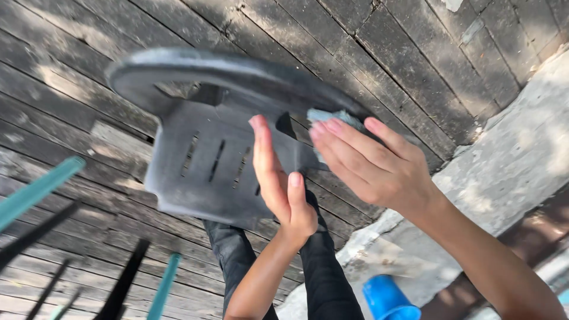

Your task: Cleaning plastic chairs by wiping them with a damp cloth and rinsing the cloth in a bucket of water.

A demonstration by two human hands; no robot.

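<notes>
My left hand (278, 184) flat, fingers straight, braced on grey plastic chair (207, 160) seat. My right hand (370, 163) pinches blue cloth (332, 117) against chair backrest rim, right of left hand. Chair tilted over wooden deck (415, 59).

Dark grey moulded plastic chair (201, 154), slotted seat, curved backrest rim: we note it tilted above the plank decking. Pale blue crumpled cloth (332, 117): we note it pressed against the chair's rim.

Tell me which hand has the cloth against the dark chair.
The right hand: its fingers press a pale blue cloth onto the dark plastic chair. The left hand rests open and flat on the seat, with no cloth.
</notes>
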